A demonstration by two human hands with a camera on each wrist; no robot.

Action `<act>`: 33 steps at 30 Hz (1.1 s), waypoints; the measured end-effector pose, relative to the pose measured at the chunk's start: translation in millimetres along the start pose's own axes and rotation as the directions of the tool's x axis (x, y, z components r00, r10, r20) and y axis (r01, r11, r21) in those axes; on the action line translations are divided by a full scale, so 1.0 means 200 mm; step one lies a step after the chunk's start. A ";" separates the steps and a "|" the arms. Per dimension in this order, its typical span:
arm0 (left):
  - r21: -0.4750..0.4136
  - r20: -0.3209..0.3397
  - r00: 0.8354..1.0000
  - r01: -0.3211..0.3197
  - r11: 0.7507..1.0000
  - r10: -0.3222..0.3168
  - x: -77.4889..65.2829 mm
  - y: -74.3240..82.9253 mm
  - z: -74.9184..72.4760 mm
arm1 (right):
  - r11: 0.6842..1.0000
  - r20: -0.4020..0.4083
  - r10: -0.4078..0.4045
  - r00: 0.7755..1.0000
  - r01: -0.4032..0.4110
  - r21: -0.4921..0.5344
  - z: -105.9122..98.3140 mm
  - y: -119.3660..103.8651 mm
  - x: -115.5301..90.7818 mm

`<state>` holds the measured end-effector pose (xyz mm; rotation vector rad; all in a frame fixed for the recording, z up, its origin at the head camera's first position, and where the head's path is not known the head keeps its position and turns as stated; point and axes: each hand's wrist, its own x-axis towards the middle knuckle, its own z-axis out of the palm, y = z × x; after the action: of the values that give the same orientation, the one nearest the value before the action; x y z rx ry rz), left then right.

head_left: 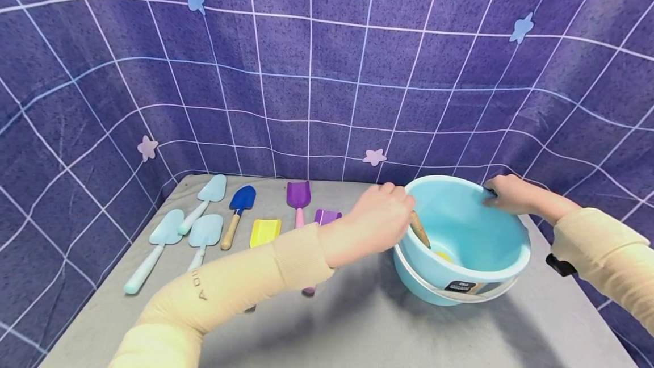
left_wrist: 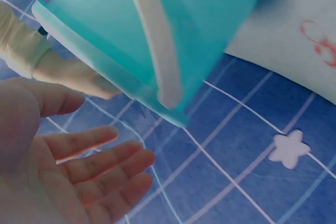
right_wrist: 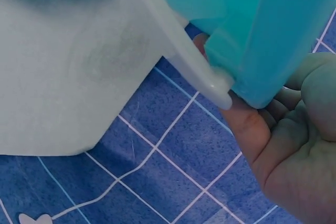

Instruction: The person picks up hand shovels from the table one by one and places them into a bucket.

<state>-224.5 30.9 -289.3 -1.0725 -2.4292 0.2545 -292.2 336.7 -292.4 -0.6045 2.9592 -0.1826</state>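
Note:
A light blue bucket [head_left: 462,209] stands tilted at the right of the table, its white carrying handle [head_left: 470,299] hanging round the front. My right hand [head_left: 511,193] grips the far right rim, fingers curled round the edge in the right wrist view. At the left rim is my left hand [head_left: 378,217]; the left wrist view shows its fingers [left_wrist: 105,174] loosely spread beside the bucket, holding nothing. Inside the bucket a wooden handle [head_left: 419,230] leans on the left wall, and a bit of yellow [head_left: 443,256] shows at the bottom.
Left of the bucket lie several light blue trowels [head_left: 166,229], a dark blue trowel [head_left: 243,199] with a wooden handle, a yellow scoop [head_left: 265,231] and purple scoops [head_left: 298,193]. My left sleeve [head_left: 245,277] covers some handles. A purple grid curtain [head_left: 332,95] hangs behind the table.

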 end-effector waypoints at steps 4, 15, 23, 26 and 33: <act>-0.065 -0.020 0.997 0.072 0.995 -0.074 -0.09 -0.09 0.02 | 1.000 -0.011 0.007 1.000 -0.007 0.018 0.01 0.01 0.00; -0.198 0.050 0.964 0.265 0.944 -0.260 -0.35 -0.25 0.19 | 1.000 -0.028 0.001 1.000 -0.001 0.021 0.01 0.02 0.00; -0.293 0.266 0.892 0.437 0.851 -0.366 -0.50 -0.30 0.36 | 1.000 -0.038 0.007 0.999 -0.006 0.029 0.02 0.01 0.00; -0.352 0.342 0.858 0.495 0.794 -0.383 -0.56 -0.29 0.41 | 0.999 -0.034 0.006 0.999 -0.005 0.037 0.02 0.00 0.00; -0.413 0.471 0.762 0.636 0.652 -0.445 -0.62 -0.25 0.53 | 1.000 -0.056 -0.001 0.998 0.002 0.019 0.02 0.01 -0.01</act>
<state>-235.3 -92.3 -407.1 -0.4260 -3.1048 -0.5658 -291.3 339.3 -296.2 -0.6094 3.0069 -0.2313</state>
